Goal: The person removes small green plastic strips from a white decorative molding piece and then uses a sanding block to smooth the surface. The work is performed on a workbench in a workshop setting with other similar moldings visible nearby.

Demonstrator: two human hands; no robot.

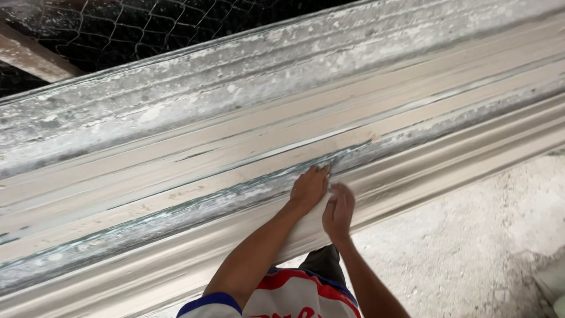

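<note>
Two hands on long plaster moulding (176, 235), its long axis running lower-left to upper-right. Left hand (308, 188) lies flat, fingers together, tips at chipped groove (344, 154). Right hand (338, 212) just beside, nearer moulding's lower edge, fingers curled, apparently gripping nothing.

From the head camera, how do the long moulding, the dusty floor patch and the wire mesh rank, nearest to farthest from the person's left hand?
1. The long moulding: the left hand rests on it.
2. The dusty floor patch: lower right, past the right hand.
3. The wire mesh: top left, beyond the whole mould.
</note>
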